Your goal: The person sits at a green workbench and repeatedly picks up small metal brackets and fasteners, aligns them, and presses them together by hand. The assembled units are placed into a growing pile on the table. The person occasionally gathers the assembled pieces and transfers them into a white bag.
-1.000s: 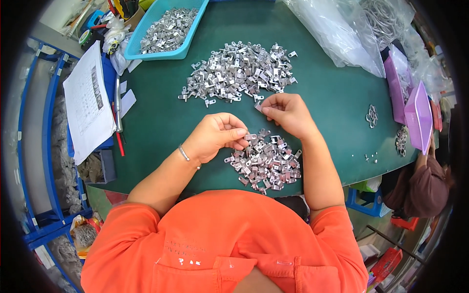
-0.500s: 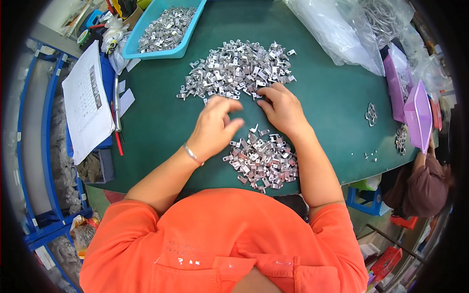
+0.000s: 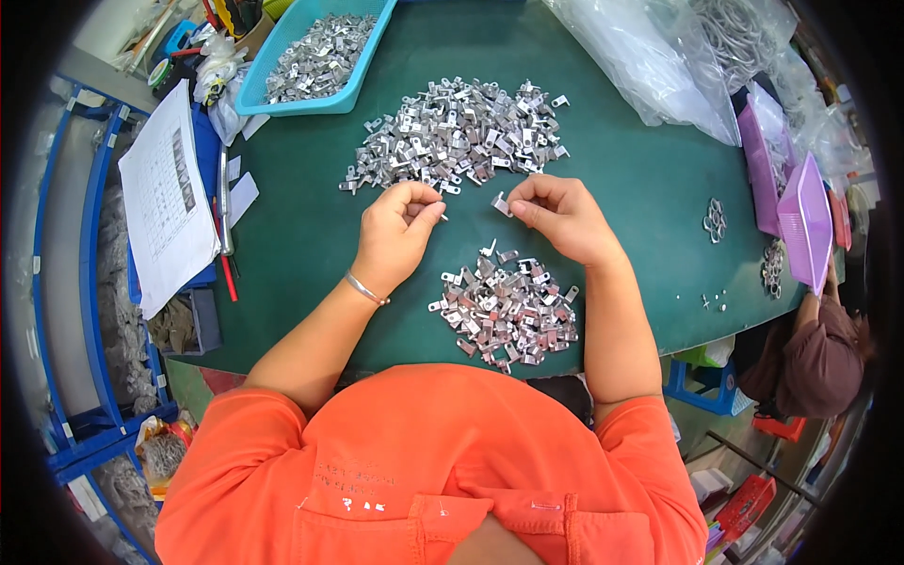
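A big green table (image 3: 640, 207) fills the middle of the room, with a blue basket (image 3: 320, 106) at the far left and papers (image 3: 155, 202) on the left side. The basket has lots of little metal bits in it. On the table there is a big far pile (image 3: 461, 132) of small bent metal pieces, and a smaller near pile (image 3: 509, 315) close to the person.

The right hand (image 3: 565, 221) pinches one metal piece (image 3: 501, 202) between thumb and finger, in the gap between the piles. The left hand (image 3: 395, 235) has its thumb and finger pressed together, with a small metal bit (image 3: 443, 217) poking out at the tips.

The pieces look light, hard and stiff. They should not break easily, but the smooth sides may be a bit slippery. A flat side is a good place to pinch.

Half a second ago, the left thumb and finger were apart, and the right fingertips were at the edge of the far pile. Now the right hand has come back a little, and its piece shows.
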Demonstrator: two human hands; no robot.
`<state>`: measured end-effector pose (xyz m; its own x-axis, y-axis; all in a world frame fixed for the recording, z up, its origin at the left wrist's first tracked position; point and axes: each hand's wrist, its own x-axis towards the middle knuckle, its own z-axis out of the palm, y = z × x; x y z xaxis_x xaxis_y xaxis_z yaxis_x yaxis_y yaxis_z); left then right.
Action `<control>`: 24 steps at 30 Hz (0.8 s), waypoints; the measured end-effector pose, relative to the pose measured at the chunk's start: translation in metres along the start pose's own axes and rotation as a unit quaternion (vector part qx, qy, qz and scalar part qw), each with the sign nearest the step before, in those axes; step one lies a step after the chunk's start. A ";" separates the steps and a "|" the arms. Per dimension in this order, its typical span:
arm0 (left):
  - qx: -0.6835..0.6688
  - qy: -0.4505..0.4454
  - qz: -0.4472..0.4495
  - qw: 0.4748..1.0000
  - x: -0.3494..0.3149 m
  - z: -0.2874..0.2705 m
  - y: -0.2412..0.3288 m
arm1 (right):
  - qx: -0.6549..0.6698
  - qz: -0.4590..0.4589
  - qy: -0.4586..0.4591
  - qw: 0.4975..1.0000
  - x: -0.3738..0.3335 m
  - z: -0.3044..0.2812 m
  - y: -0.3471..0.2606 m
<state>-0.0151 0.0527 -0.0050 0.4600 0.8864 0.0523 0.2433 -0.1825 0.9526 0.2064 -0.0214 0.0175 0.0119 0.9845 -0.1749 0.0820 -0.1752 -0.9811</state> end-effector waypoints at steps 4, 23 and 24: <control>-0.151 -0.064 -0.108 0.981 -0.003 -0.006 0.000 | -0.022 -0.126 -0.180 0.975 -0.002 -0.010 0.005; -0.220 -0.246 -0.205 0.921 -0.019 -0.008 0.019 | -0.059 -0.072 -0.201 0.975 -0.001 0.008 -0.009; -0.186 -0.320 -0.197 0.908 -0.020 -0.011 0.027 | -0.067 -0.041 -0.193 0.978 -0.005 0.006 -0.011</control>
<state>-0.0273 0.0343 0.0226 0.8309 0.4007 -0.3861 0.2468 0.3566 0.9011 0.1996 -0.0241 0.0283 -0.3743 0.9166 -0.1405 0.1974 -0.0692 -0.9779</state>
